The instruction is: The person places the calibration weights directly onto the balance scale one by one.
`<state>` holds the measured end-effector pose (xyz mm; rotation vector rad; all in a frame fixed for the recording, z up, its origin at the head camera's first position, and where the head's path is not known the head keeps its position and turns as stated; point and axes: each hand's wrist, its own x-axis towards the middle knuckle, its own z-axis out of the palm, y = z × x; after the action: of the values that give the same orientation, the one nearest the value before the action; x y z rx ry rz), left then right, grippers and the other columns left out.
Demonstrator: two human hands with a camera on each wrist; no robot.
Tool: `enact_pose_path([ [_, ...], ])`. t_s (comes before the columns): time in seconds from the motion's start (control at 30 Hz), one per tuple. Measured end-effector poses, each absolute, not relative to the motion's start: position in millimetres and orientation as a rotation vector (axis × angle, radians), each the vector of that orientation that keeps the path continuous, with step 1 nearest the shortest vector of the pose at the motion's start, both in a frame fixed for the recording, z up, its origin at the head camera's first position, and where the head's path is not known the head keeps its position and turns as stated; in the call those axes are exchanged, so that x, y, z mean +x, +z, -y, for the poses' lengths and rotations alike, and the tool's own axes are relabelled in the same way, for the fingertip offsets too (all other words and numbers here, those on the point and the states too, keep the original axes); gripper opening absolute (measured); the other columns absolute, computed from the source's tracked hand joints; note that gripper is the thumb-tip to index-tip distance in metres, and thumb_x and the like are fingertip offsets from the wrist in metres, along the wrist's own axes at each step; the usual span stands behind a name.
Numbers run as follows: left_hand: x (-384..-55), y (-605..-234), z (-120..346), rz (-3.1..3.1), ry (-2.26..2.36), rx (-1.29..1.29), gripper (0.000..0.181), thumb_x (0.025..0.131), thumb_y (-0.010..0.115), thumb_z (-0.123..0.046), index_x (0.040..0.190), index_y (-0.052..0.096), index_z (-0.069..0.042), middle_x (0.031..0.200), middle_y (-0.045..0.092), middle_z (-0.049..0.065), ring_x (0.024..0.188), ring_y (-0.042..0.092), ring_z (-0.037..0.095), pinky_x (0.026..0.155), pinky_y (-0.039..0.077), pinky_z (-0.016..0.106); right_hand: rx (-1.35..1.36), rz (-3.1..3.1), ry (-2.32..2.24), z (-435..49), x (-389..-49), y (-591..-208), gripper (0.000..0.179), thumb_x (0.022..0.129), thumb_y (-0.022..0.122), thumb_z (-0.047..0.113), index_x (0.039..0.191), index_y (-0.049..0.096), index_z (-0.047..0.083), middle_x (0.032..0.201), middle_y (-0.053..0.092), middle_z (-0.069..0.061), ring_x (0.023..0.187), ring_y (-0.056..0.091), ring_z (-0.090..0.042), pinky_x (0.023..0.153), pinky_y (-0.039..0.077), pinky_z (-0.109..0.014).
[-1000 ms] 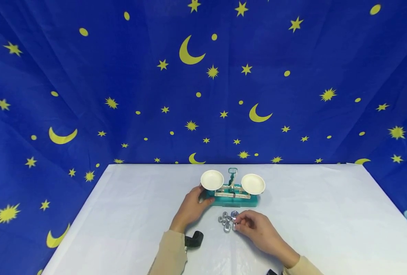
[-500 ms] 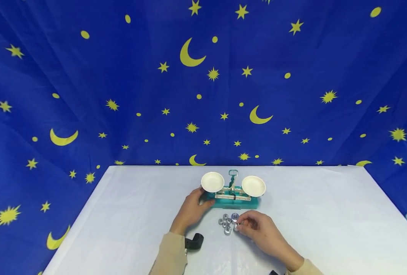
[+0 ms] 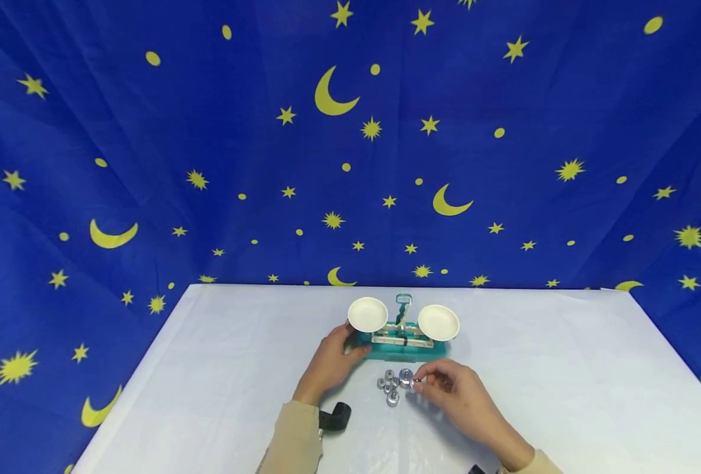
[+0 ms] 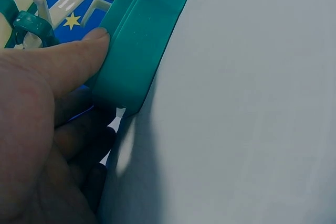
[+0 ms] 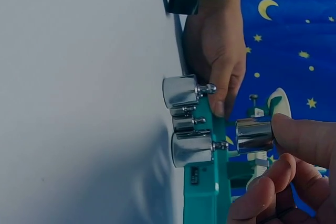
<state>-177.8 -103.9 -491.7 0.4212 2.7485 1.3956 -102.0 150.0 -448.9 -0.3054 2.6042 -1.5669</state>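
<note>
Well behind the scale (image 3: pixel 406 355) hangs a blue curtain (image 3: pixel 338 151), and beneath the scale spreads a white table (image 3: pixel 563 382). The scale's long axis runs left to right across the person's front. The left hand (image 3: pixel 329 362) grips its left end, thumb on the base; the right hand (image 3: pixel 463 398), well apart from the left, is in front of the scale, right of its middle. Two white pans (image 3: pixel 368 315) sit over the scale's ends. Just in front of its base stand several metal weights (image 3: pixel 392 399), while the right hand pinches one more, the held weight (image 5: pixel 253 135), seemingly raised off the table. From there, the scale's right pan (image 3: pixel 439 322) lies beyond and slightly rightward, nearer the right hand than the left.
</note>
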Motion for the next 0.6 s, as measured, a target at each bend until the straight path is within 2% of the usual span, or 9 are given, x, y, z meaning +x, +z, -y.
enact_pose_path([
  [0.3, -177, -488, 104, -2.742, 1.426, 0.458, 0.061, 0.094, 0.070, -0.028, 0.144, 0.051, 0.001, 0.147, 0.051, 0.022, 0.138, 0.045, 0.037, 0.116, 0.034, 0.053, -0.334, -2.642, -1.589, -153, -101, -443, 0.013, 0.084, 0.081, 0.015, 0.093, 0.072, 0.014, 0.080, 0.060, 0.003, 0.068, 0.056, -0.008, 0.059, 0.051, -0.023],
  [0.6, -176, -489, 105, -2.742, 1.416, 0.445, 0.060, 0.094, 0.069, -0.028, 0.144, 0.051, 0.001, 0.146, 0.051, 0.022, 0.138, 0.045, 0.038, 0.117, 0.034, 0.054, -0.243, -2.667, -1.618, -155, -104, -431, 0.013, 0.083, 0.082, 0.012, 0.092, 0.073, 0.014, 0.080, 0.060, 0.001, 0.072, 0.056, -0.011, 0.063, 0.052, -0.023],
])
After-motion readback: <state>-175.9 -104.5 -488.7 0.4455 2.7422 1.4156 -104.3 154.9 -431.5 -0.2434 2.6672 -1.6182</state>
